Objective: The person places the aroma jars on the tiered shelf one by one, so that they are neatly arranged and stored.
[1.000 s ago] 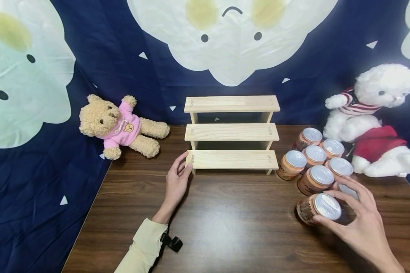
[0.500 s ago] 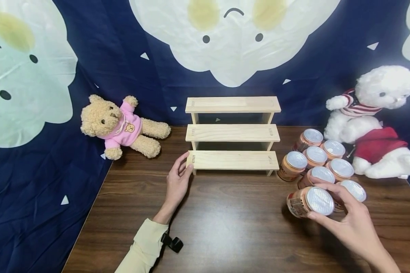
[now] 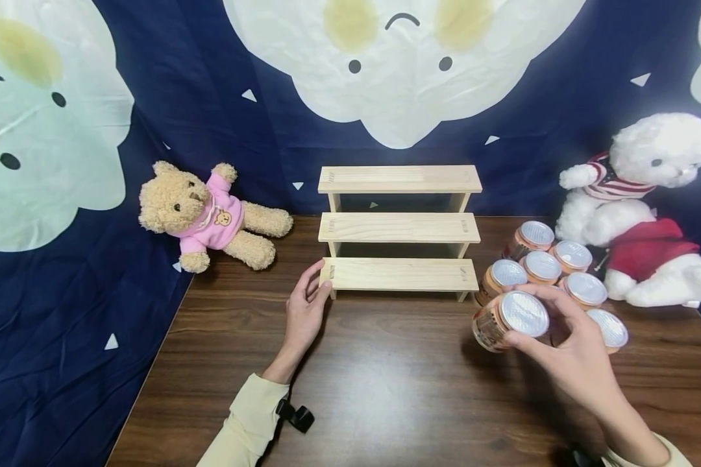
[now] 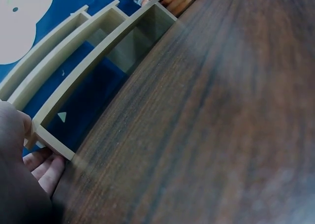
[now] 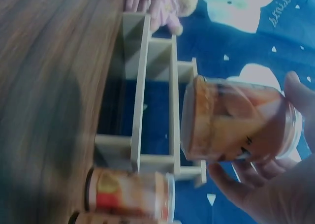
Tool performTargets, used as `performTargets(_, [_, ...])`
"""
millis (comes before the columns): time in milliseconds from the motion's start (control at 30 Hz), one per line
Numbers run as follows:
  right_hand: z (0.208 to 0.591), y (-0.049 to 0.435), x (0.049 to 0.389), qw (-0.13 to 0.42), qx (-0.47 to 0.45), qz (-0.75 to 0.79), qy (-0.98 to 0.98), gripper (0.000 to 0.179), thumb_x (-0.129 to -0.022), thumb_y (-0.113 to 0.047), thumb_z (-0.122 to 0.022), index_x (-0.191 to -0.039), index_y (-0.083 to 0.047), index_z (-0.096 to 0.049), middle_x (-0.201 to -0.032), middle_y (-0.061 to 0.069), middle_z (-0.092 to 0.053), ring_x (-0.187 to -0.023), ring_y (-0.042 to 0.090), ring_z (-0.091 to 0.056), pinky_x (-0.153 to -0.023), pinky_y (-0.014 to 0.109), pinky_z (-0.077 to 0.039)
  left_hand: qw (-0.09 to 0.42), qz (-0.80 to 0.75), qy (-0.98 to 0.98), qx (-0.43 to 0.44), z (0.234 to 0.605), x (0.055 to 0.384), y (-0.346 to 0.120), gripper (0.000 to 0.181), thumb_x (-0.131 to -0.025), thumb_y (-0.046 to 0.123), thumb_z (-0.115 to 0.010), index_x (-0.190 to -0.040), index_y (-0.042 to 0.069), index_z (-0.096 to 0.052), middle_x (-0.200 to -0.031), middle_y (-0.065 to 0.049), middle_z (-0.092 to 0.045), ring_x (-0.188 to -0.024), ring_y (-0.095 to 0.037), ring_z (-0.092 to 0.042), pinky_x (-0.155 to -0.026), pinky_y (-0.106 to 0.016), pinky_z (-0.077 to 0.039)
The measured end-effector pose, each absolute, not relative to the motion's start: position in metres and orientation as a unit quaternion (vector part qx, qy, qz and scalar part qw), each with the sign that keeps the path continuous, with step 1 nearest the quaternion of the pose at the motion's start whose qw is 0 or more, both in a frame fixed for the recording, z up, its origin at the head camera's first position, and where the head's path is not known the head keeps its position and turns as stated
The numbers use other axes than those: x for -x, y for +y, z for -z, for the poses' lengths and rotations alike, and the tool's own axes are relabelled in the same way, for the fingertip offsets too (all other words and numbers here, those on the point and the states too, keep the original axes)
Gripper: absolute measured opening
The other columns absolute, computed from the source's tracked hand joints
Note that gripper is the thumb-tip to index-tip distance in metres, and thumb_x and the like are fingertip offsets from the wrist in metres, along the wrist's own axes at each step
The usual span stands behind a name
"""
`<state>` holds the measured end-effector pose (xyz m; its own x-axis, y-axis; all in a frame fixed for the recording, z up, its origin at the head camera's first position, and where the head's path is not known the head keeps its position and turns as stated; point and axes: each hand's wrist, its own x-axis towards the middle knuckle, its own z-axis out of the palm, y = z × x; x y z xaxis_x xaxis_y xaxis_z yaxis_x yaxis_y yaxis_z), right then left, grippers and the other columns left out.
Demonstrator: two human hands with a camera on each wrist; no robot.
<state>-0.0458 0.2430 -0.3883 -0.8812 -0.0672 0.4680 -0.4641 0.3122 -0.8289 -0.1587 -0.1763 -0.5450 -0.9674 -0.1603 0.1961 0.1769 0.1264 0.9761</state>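
My right hand (image 3: pixel 572 350) grips a jar (image 5: pixel 236 120) with a silver lid and an orange-brown label, between thumb and fingers. In the head view this jar hangs tilted above the table, at the near left of the other jars. My left hand (image 3: pixel 306 311) pinches the left end of the lowest step of a three-tier wooden shelf (image 3: pixel 400 274). In the left wrist view the thumb lies over the shelf's edge (image 4: pixel 61 96), with fingers beneath it. Several similar jars (image 3: pixel 542 266) stand together to the right of the shelf.
A tan teddy bear (image 3: pixel 213 217) in a pink top lies left of the shelf. A white plush bear (image 3: pixel 637 207) in red lies behind the jars on the right. Dark blue cloth (image 3: pixel 210 117) with cloud faces hangs behind the brown wooden table (image 3: pixel 385 389).
My right hand has lifted the jar and carried it to the left and away from me, toward the shelf. The left hand stays at the shelf's end.
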Motion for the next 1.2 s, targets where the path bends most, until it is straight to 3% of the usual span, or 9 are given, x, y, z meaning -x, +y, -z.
performTargets(133, [0.384,0.231,0.058,0.174,-0.181,-0.593,-0.765,0.069,-0.071,0.032,-0.084,-0.135,0.016,-0.064,-0.13,-0.002,-0.078,-0.114,0.006,-0.071,-0.094,0.012,-0.056,0.137,0.666,-0.733,0.012,0.543,0.158,-0.176,0.046,-0.108,0.024,-0.076,-0.153,0.027,-0.068,-0.134,-0.01,-0.079,-0.123,-0.021,-0.076,-0.1,-0.027,-0.062])
performTargets(300, [0.381,0.217,0.07,0.173,-0.188,-0.629,-0.734,0.066,-0.075,0.03,-0.082,-0.136,0.015,-0.063,-0.133,0.007,-0.079,-0.117,0.01,-0.071,-0.095,0.014,-0.057,0.117,0.668,-0.735,0.009,0.554,0.163,-0.175,0.048,-0.108,0.029,-0.077,-0.154,0.034,-0.066,-0.138,-0.005,-0.078,-0.126,-0.02,-0.075,-0.102,-0.026,-0.061])
performTargets(467, [0.377,0.203,0.081,0.179,-0.181,-0.669,-0.699,0.062,-0.079,0.03,-0.08,-0.137,0.015,-0.063,-0.132,0.007,-0.078,-0.112,0.012,-0.071,-0.089,0.015,-0.059,0.124,0.67,-0.732,0.01,0.553,0.162,-0.174,0.048,-0.108,0.031,-0.077,-0.154,0.034,-0.066,-0.137,-0.005,-0.078,-0.126,-0.022,-0.075,-0.101,-0.025,-0.061])
performTargets(733, [0.368,0.178,0.097,0.208,-0.165,-0.705,-0.658,0.056,-0.079,0.028,-0.076,-0.132,0.014,-0.067,-0.125,0.009,-0.078,-0.111,0.017,-0.07,-0.094,0.022,-0.057,0.15,0.651,-0.744,0.017,0.51,0.14,-0.162,0.046,-0.109,0.018,-0.072,-0.154,0.014,-0.066,-0.134,-0.024,-0.076,-0.122,-0.032,-0.076,-0.098,-0.025,-0.062])
performTargets(1000, [0.357,0.156,0.113,0.213,-0.138,-0.696,-0.672,0.055,-0.081,0.023,-0.081,-0.134,0.016,-0.067,-0.126,0.009,-0.075,-0.112,0.019,-0.068,-0.096,0.025,-0.056,0.13,0.66,-0.74,0.005,0.554,0.161,-0.178,0.047,-0.107,0.032,-0.078,-0.153,0.036,-0.067,-0.135,-0.004,-0.079,-0.122,-0.02,-0.077,-0.099,-0.026,-0.062])
performTargets(1200, [0.346,0.141,0.13,0.217,-0.139,-0.69,-0.676,0.054,-0.084,0.016,-0.084,-0.136,0.012,-0.069,-0.125,0.011,-0.074,-0.109,0.021,-0.068,-0.091,0.024,-0.058,0.114,0.674,-0.73,0.003,0.556,0.163,-0.18,0.047,-0.107,0.032,-0.078,-0.152,0.039,-0.067,-0.134,0.003,-0.08,-0.125,-0.019,-0.076,-0.104,-0.03,-0.061])
